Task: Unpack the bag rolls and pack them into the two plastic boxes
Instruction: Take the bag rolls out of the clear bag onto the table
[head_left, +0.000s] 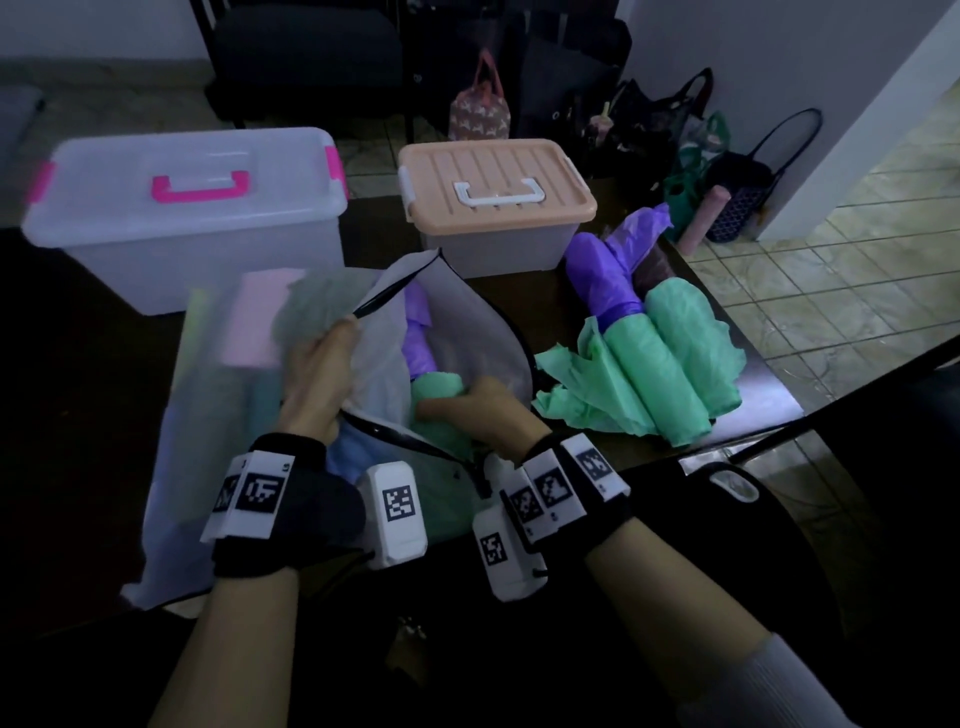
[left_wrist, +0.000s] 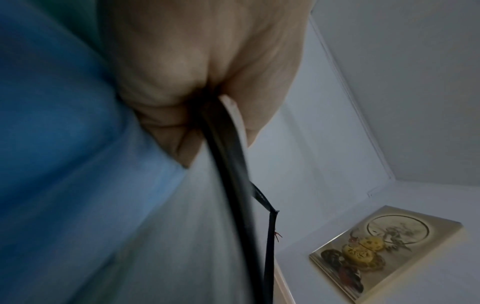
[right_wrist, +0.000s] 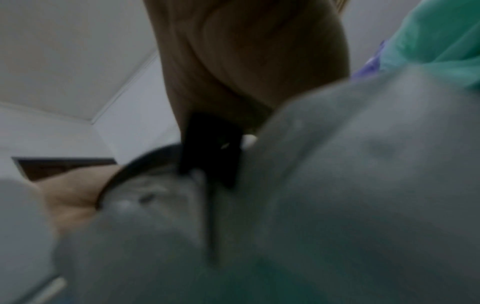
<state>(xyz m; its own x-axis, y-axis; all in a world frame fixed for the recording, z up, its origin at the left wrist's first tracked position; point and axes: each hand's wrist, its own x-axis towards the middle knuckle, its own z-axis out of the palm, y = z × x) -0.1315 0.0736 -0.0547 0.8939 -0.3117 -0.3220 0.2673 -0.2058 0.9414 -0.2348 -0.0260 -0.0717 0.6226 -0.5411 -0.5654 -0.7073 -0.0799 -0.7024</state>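
The right hand (head_left: 480, 402) has its fingers hidden inside the white bag (head_left: 384, 332). The right wrist picture is all blurry. The rolls in the bag (head_left: 418, 332) are mostly covered.

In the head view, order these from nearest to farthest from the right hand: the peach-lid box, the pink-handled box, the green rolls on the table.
From the right hand:
1. Green rolls, just right.
2. Peach-lid box, beyond.
3. Pink-handled box, far left.

A dark chair (head_left: 306, 57) stands at eleven o'clock. A pink bag with bunnies (head_left: 480, 111) sits at twelve. Dark bags (head_left: 670, 117) huddle at one o'clock on the tiled floor (head_left: 831, 291).
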